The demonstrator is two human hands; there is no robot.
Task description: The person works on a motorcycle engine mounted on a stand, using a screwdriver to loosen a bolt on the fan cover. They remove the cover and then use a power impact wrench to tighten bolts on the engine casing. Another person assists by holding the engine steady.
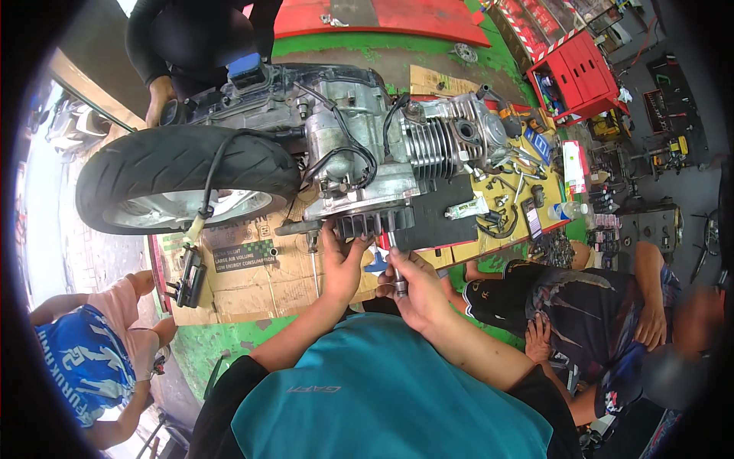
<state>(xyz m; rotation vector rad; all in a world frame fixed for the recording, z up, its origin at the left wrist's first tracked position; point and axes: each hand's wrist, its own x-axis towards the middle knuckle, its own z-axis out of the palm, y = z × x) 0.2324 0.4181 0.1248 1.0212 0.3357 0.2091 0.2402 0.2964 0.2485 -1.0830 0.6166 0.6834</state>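
Observation:
A scooter engine (pixel 336 115) lies on the cardboard-covered bench, its rear wheel (pixel 183 176) on the left. On its near side sits a dark finned flywheel (pixel 371 224). My left hand (pixel 342 268) is closed on the flywheel's near left edge, fingertips up against it and thumb toward the fins. My right hand (pixel 417 291) is wrapped round a silver socket tool (pixel 393 239), whose shaft reaches up to the flywheel. Its far tip is hidden at the fins, so I cannot tell what it seats on.
A person's hand (pixel 160 99) touches the engine's far left end. Tools, a phone (pixel 531 218) and a bottle (pixel 569 210) lie right on the bench. A black part (pixel 189 275) hangs by the near left corner. People are at left and right; a red tool cabinet (pixel 577 76) stands behind.

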